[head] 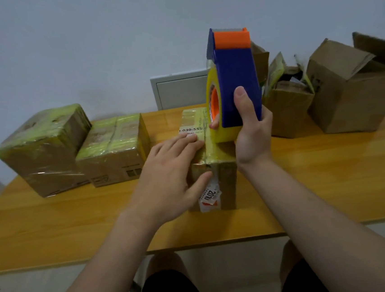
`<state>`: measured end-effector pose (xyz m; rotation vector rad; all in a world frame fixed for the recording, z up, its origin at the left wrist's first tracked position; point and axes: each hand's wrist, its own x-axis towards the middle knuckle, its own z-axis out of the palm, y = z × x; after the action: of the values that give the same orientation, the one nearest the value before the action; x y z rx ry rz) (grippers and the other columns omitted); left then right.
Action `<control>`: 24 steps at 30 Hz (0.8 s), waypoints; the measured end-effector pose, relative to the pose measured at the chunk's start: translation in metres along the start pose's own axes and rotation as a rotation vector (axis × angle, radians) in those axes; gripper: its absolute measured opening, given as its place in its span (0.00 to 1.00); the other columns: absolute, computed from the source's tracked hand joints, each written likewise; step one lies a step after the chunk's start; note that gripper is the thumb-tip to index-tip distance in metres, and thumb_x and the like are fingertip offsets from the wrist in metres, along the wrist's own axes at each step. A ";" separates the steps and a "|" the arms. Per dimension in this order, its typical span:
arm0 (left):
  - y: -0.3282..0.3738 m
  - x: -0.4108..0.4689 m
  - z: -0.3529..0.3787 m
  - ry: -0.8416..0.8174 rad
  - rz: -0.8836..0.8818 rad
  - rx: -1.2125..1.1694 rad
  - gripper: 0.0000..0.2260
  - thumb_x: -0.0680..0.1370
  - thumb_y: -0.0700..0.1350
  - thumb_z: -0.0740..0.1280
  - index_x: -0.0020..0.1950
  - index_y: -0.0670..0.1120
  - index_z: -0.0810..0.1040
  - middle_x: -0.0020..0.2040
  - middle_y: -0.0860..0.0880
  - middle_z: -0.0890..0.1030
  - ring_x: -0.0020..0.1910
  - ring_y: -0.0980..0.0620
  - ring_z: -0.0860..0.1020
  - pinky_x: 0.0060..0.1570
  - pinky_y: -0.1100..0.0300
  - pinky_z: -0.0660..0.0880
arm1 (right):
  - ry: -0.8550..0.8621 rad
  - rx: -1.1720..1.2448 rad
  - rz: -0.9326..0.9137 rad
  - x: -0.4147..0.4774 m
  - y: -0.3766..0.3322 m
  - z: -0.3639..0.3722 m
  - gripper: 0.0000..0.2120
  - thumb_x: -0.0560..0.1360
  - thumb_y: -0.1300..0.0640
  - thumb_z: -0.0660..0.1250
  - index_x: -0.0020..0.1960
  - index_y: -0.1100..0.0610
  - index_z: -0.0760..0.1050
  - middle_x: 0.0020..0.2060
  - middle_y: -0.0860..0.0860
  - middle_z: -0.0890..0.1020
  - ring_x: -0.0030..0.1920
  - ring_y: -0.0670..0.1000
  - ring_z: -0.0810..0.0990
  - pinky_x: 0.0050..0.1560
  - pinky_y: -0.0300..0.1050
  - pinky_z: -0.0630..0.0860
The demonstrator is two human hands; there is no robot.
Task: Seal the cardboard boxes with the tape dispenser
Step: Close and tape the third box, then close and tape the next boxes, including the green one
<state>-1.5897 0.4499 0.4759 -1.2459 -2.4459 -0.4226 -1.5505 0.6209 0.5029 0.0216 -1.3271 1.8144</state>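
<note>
left hand [172,171] lies flat, fingers straight, on the taped box [225,180] at the centre of the frame on the bench [76,216]; right hand [251,128] grasps the blue tape dispenser [236,75], upright over that box.

I am holding the blue-and-orange dispenser [234,80] upright in my right hand [253,128], its yellow roll low over the taped middle box [223,178]. My left hand [170,171] is lying flat on that box. Two taped boxes [44,150] are sitting on the left of the desk [308,181], and two open boxes [350,88] on the right.
</note>
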 end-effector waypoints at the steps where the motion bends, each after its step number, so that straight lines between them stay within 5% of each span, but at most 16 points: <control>1: 0.014 0.000 0.000 -0.019 -0.047 0.054 0.32 0.80 0.66 0.57 0.80 0.51 0.67 0.79 0.51 0.69 0.80 0.51 0.62 0.79 0.45 0.60 | -0.001 0.003 -0.002 -0.002 0.001 0.005 0.18 0.80 0.49 0.65 0.55 0.65 0.78 0.38 0.55 0.81 0.35 0.50 0.82 0.38 0.40 0.78; 8: 0.038 0.015 0.013 -0.113 -0.220 0.231 0.46 0.75 0.77 0.51 0.84 0.49 0.54 0.85 0.49 0.55 0.84 0.48 0.49 0.81 0.41 0.51 | -0.024 -0.105 -0.013 -0.003 0.006 0.020 0.10 0.79 0.50 0.66 0.51 0.56 0.79 0.39 0.47 0.84 0.40 0.47 0.82 0.39 0.36 0.78; 13: 0.024 0.021 0.026 -0.005 -0.287 0.236 0.39 0.77 0.74 0.55 0.83 0.55 0.56 0.83 0.48 0.60 0.83 0.44 0.55 0.80 0.39 0.55 | 0.088 -0.099 -0.079 0.004 0.003 0.009 0.23 0.78 0.42 0.66 0.55 0.63 0.79 0.42 0.61 0.83 0.41 0.63 0.83 0.38 0.45 0.81; 18: -0.012 0.058 0.035 0.000 -0.315 0.285 0.36 0.78 0.72 0.58 0.81 0.57 0.58 0.81 0.44 0.64 0.81 0.41 0.59 0.80 0.41 0.54 | 0.167 -0.175 -0.010 0.008 0.009 -0.023 0.11 0.80 0.43 0.66 0.48 0.48 0.82 0.39 0.51 0.85 0.39 0.52 0.84 0.38 0.40 0.79; 21: -0.032 0.077 0.039 0.004 -0.283 0.286 0.35 0.78 0.73 0.57 0.80 0.55 0.62 0.78 0.44 0.67 0.78 0.41 0.63 0.80 0.43 0.57 | 0.185 -0.187 0.079 0.003 0.027 -0.045 0.17 0.80 0.42 0.67 0.52 0.55 0.82 0.38 0.55 0.84 0.34 0.54 0.83 0.37 0.48 0.81; 24: -0.055 0.098 0.041 -0.024 -0.282 0.286 0.36 0.78 0.73 0.56 0.78 0.53 0.64 0.76 0.45 0.69 0.77 0.43 0.64 0.79 0.44 0.59 | 0.213 -0.187 0.094 -0.002 0.047 -0.061 0.27 0.76 0.38 0.67 0.52 0.64 0.81 0.39 0.61 0.83 0.33 0.54 0.82 0.34 0.42 0.79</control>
<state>-1.6952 0.5054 0.4775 -0.7983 -2.5985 -0.1221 -1.5517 0.6641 0.4397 -0.3307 -1.3570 1.7092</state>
